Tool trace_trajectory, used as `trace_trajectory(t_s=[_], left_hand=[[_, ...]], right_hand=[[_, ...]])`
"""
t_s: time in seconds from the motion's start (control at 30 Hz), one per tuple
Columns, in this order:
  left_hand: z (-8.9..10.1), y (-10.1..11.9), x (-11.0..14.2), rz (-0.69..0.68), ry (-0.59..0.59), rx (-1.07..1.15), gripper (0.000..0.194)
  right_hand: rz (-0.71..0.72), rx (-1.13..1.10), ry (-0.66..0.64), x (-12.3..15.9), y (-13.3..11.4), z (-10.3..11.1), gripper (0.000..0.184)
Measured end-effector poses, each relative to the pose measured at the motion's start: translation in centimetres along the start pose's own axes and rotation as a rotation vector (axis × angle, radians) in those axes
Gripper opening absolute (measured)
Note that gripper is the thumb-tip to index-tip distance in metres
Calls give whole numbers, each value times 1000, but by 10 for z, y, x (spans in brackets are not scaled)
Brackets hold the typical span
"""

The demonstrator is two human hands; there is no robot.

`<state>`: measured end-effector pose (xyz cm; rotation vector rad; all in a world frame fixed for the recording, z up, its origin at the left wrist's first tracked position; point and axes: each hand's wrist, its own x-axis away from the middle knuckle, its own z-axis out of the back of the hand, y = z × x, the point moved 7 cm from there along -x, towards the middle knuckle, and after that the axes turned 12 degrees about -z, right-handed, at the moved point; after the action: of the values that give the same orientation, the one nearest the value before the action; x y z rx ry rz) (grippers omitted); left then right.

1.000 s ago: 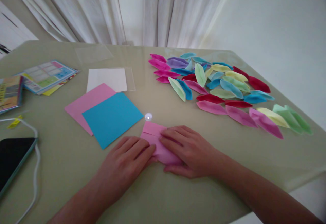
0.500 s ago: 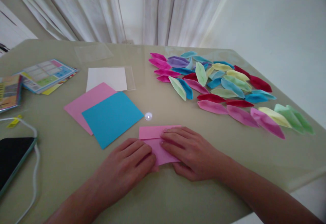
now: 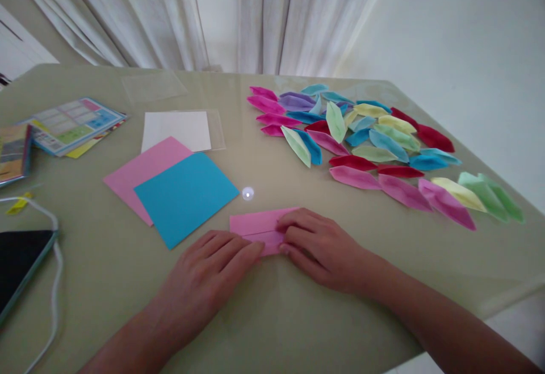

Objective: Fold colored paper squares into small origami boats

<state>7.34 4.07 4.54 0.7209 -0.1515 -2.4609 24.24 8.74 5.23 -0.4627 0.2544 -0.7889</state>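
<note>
A pink sheet of origami paper lies on the table before me, its top and bottom edges folded toward a line across the middle. My left hand holds the lower left part, with the thumb along the near fold. At the other end, my right hand has its fingers bent on top of the paper and its thumb at the near edge. The paper's right end is hidden under that hand. A blue square sheet overlaps a pink square sheet left of my hands.
Several folded paper pieces in many colours spread across the right side. A white sheet in a clear sleeve lies behind the squares. Printed booklets, a phone and a white cable are at left. The table has a bright reflection.
The near edge of the pink paper has been folded up toward the middle, making a narrower strip. Both hands have shifted slightly, and the left thumb now lies along the fold.
</note>
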Motion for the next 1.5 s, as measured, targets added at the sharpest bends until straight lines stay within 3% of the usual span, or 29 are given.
trace_trajectory(t_s=[0.2,0.67,0.8,0.97,1.27,1.5], left_hand=[[-4,7,4,-47,-54,-166,31],[-10,29,-7,7,-205,-407,36],[-15,42,-3,15,-200,-456,39],[-26,50,7,52,-278,-494,43],[-21,55,-1,66,-157,-471,42],[-18,52,-7,44,-163,-485,44]], right_hand=[[-99,-75,12,-3,11,-3,10],[-38,-71,134,-7,11,-4,7],[-30,-70,152,-7,12,-4,7],[-24,-73,156,-8,12,-4,5],[-19,-30,155,-8,10,-2,7],[-14,30,155,-8,10,-3,10]])
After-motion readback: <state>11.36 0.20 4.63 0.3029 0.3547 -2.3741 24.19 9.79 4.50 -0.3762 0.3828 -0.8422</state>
